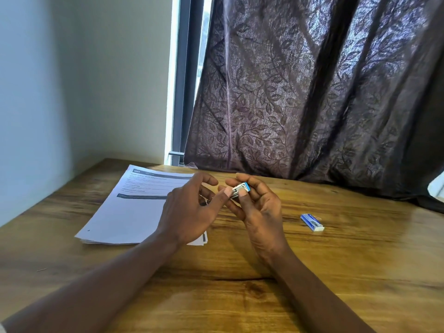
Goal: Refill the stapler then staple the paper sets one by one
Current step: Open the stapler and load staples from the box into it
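Gripping a small blue-and-white staple box [241,189] between thumb and curled fingers, the right hand [257,212] is raised above the wooden table [240,296], palm turned toward the left hand. Silvery staples [236,191] show at the box's open end. The left hand [189,212] hovers just beside it with its fingers loosely curled, and its thumb [224,192] touches the exposed staples. Whether this hand grips anything cannot be determined. A small metallic object [206,201] lies partly hidden beneath its palm and is too obscured to identify. A second staple box [311,222] lies flat on the table to the right, well apart from both hands, its contents not visible. The stack of printed paper sets [129,212] rests on the table to the left, partly under the left forearm.
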A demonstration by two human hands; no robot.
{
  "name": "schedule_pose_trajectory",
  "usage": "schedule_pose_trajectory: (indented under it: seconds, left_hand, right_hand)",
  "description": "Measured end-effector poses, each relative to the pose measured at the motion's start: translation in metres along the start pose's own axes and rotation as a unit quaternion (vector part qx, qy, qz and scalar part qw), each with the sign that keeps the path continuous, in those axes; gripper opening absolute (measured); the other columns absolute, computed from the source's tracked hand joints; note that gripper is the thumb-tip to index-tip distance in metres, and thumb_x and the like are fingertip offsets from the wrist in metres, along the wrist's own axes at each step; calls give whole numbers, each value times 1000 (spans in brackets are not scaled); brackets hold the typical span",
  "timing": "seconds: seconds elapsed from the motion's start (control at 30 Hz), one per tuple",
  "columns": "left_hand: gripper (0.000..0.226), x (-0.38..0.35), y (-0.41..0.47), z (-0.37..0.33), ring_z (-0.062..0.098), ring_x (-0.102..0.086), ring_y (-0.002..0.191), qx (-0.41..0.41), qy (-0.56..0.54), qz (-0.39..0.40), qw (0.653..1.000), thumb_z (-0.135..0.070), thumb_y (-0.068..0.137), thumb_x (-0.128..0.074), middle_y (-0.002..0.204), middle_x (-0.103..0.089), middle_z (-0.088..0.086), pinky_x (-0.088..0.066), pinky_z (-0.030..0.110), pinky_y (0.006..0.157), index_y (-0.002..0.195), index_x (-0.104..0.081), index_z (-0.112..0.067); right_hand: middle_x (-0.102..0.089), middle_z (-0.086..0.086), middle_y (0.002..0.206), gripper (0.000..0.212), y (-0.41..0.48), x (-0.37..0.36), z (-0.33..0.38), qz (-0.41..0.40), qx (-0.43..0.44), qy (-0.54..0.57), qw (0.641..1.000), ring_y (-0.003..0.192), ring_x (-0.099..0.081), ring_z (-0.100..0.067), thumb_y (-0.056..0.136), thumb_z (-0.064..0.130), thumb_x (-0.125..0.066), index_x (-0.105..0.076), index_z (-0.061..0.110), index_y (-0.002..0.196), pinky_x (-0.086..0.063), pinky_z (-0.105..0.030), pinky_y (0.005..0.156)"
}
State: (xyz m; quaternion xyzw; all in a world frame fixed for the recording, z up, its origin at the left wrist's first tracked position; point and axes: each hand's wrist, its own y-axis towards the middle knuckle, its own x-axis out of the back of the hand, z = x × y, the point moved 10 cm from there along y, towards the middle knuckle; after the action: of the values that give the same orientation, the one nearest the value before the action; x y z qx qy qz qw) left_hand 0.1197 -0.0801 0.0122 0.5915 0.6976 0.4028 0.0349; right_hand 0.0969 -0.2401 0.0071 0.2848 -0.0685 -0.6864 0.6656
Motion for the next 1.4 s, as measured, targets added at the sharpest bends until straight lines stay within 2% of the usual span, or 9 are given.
schedule_pose_trajectory:
  seconds: [0.2,0.33,0.5,0.63,0.8,0.93,1.13,1.27,1.4]
  left_hand:
    - [63,-3,3,4,4,-71,68,28,-63,14,998,-92,69,-53,71,-73,-20,-57,32,63,86,-71,-33]
    - [56,-6,3,1,10,-73,73,23,-95,30,995,-78,73,-58,76,-76,-13,-64,42,73,86,-76,-27]
    - [26,-5,3,2,9,-72,73,23,-90,26,995,-51,87,-71,76,-75,-13,-62,35,69,86,-78,-26]
    - [9,-6,4,3,6,-69,69,18,-80,26,996,-34,88,-75,71,-73,-15,-50,21,61,85,-78,-26]
    - [6,-9,5,5,9,-69,70,18,-78,39,996,-26,88,-74,73,-74,-14,-50,19,60,88,-79,-23]
    - [6,-10,6,2,2,-67,67,8,-86,46,995,-22,88,-74,69,-73,-15,-46,10,54,87,-80,-23]
    - [8,-10,6,-2,2,-66,58,-11,-100,55,993,-20,89,-71,66,-72,-18,-46,10,51,92,-72,-28]
    - [15,-7,2,-12,3,-63,52,-49,-90,52,993,-37,80,-60,67,-71,-22,-42,10,46,94,-62,-33]
    - [15,-9,1,-18,6,-67,64,-85,-55,67,993,-42,80,-52,74,-71,-18,-43,13,54,89,-63,-36]
  right_hand:
    - [-71,-14,122,26,-2,-10,10,44,32,-41,998,117,-67,-31,101,-2,-51,-56,-1,126,-57,-40,96]
    - [-71,-12,124,27,-1,-11,11,60,28,-54,996,118,-67,-28,100,-2,-53,-57,0,127,-55,-42,100]
    - [-72,-17,118,32,-2,-7,7,40,17,-51,998,112,-69,-25,96,-4,-60,-64,3,127,-57,-35,94]
    - [-74,-20,114,35,-2,-3,1,25,-10,-18,999,109,-71,-26,95,-5,-60,-62,3,130,-58,-35,91]
    - [-74,-20,112,27,-2,0,-1,16,-17,-14,1000,102,-73,-23,97,-3,-57,-65,3,123,-60,-31,84]
    - [-75,-20,110,25,-3,2,-3,4,-20,-14,1000,102,-73,-22,98,-5,-55,-67,2,119,-60,-31,83]
    - [-73,-24,108,22,-2,4,-4,-6,-16,-15,1000,96,-73,-22,97,-7,-56,-67,1,115,-60,-32,82]
    - [-76,-20,104,20,-3,4,-9,-6,-24,-32,999,97,-73,-24,98,-4,-57,-67,0,114,-61,-34,84]
    - [-76,-20,97,19,-2,6,-12,-14,-30,-36,999,90,-74,-22,98,-5,-58,-66,-1,114,-61,-34,82]
